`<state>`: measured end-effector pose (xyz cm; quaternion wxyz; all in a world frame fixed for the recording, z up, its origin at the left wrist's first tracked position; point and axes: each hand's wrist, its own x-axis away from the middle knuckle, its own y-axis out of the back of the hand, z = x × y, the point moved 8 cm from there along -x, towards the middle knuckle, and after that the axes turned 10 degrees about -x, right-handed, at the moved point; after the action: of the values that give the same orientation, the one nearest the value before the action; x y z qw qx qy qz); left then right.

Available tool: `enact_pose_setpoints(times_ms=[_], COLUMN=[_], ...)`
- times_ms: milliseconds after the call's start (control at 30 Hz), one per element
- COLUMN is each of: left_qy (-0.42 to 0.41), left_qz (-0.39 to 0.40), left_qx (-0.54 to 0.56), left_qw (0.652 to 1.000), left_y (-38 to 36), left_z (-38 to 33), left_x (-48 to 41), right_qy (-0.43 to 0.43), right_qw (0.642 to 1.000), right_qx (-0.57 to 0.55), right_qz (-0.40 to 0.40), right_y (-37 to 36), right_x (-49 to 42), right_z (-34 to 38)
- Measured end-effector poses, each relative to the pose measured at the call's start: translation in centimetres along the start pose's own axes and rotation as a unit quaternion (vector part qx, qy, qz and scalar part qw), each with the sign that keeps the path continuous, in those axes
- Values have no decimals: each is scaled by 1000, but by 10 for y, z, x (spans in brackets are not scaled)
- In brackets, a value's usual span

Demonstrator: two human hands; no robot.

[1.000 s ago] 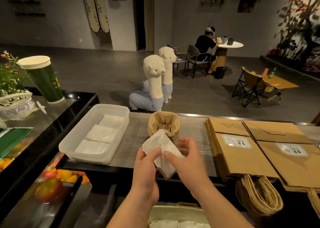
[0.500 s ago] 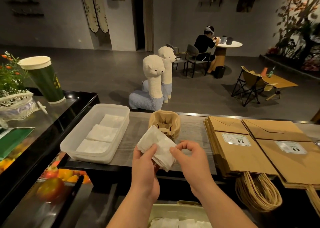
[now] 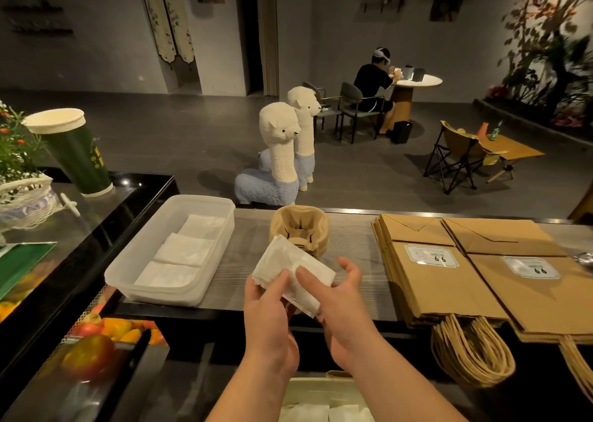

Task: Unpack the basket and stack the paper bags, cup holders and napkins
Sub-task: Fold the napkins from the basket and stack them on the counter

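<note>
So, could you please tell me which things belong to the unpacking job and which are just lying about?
Job: white folded napkins, clear plastic tub, brown pulp cup holders, brown paper bags, cream basket.
Lying about: green paper cup, white woven flower basket, two white-and-blue alpaca figures.

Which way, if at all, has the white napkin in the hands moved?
No, hardly: the napkin still overlaps the near edge of the cup holder, only turned flatter between the left hand and right hand.
</note>
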<state>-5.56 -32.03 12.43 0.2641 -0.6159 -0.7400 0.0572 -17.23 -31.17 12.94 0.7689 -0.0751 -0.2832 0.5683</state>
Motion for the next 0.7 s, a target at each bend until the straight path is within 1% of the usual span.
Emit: enact_pose_setpoints(times_ms=[67,167,267,333,400,433,500,567,600,633,700], left_qy=[1,12,37,38,4,-21,-69,-119,-134,-140,-138], left_qz=[2,4,33,49,54,64,109,155,172,183,195], left_qx=[6,20,32,4,-73,-124,-239,-364,-405,-425,-425], left_qw=[1000,1000,998,998,996,990,963,911,888,876,873], left_y=[-1,1,1,4,9,11,9,4,1,0,-3], left_z=[1,5,11,13,7,2,-6,-13,-15,-15,-12], left_x=[0,-4,-10,-15,-23,-28,-36,-42,-44,-46,-47], right_qy=[-25,-40,-11,38,98,123,146,151,152,153,155], right_qw=[999,995,996,999,991,981,959,948,944,941,937], right_qx=[-33,-92,-90,-30,86,148,231,264,275,284,293], right_qz=[-14,-17,-20,-15,8,29,72,94,99,103,113], right_y=[3,6,11,15,19,20,22,27,29,31,33], right_x=[-6,-13,-17,-18,-20,-22,-27,-34,-36,-38,-41], right_z=[-3,-5,-3,6,21,29,37,39,38,37,32])
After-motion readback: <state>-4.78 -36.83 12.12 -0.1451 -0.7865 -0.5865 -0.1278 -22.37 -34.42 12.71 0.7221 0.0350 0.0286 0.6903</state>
